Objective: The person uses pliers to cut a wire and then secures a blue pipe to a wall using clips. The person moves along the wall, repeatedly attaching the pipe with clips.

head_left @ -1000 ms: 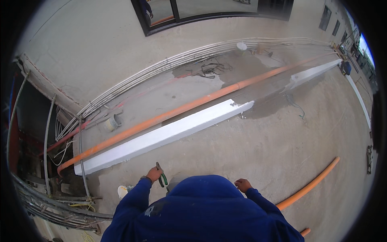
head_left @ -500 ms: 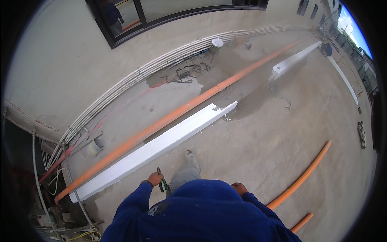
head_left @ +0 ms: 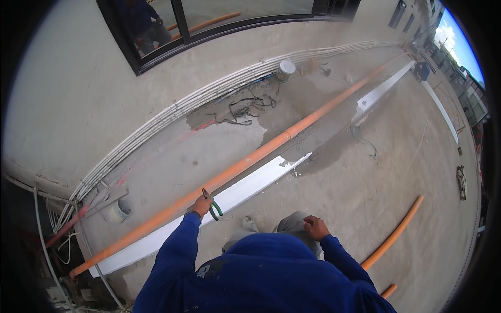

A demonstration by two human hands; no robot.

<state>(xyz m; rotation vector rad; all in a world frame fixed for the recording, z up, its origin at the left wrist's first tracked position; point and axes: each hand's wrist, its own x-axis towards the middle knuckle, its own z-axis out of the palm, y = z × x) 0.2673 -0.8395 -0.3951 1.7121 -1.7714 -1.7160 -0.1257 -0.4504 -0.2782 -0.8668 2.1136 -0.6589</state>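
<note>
Head view
Left hand [head_left: 200, 206]: closed around the pliers [head_left: 211, 204], held just above the white channel [head_left: 219, 201].
Pliers: small, green grips, dark metal head; long axis runs from the head at upper left to the grips at lower right, jaws pointing up and away from the person.
Right hand [head_left: 315, 228]: fingers curled into a loose fist near the grey knee; whether it holds anything, I cannot tell.
White channel: long, flat, smooth painted strip lying on the floor [head_left: 365, 198], running from lower left to upper right, its far end cut ragged.
Orange pipe [head_left: 261, 154]: round, smooth plastic, long, lying just beside the channel on its far side and parallel to it.
Floor: rough grey concrete, with a darker damp patch near the channel's far end.
Conduits [head_left: 209, 96]: a bundle of pale thin tubes curving along the foot of the wall.
Short orange pipe [head_left: 394, 235]: lies on the floor to the person's right, well apart from the channel.
Sleeves: blue fabric, soft and creased.
</note>
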